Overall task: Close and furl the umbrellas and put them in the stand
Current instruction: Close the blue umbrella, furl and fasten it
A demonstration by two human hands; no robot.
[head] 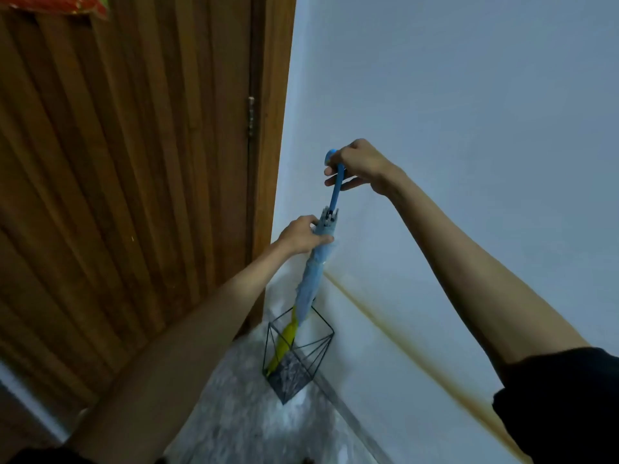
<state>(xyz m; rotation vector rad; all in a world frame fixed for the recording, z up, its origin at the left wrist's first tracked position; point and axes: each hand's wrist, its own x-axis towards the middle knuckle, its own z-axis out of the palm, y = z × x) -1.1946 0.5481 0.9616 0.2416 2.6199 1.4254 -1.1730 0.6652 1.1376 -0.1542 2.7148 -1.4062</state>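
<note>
A furled light-blue umbrella (310, 283) hangs nearly upright over a black wire stand (321, 343) on the floor in the corner. Its lower tip reaches into the stand's open top. My right hand (360, 164) grips the bright blue handle at the top. My left hand (301, 234) is closed around the gathered canopy just below the rib ends. A yellow furled umbrella (284, 344) leans inside the stand, partly hidden behind the blue one.
A ribbed wooden door (134, 162) with its frame stands to the left of the stand. A pale wall (452, 112) runs along the right, with a yellowish skirting line (385, 329). The floor (241, 413) is grey speckled stone.
</note>
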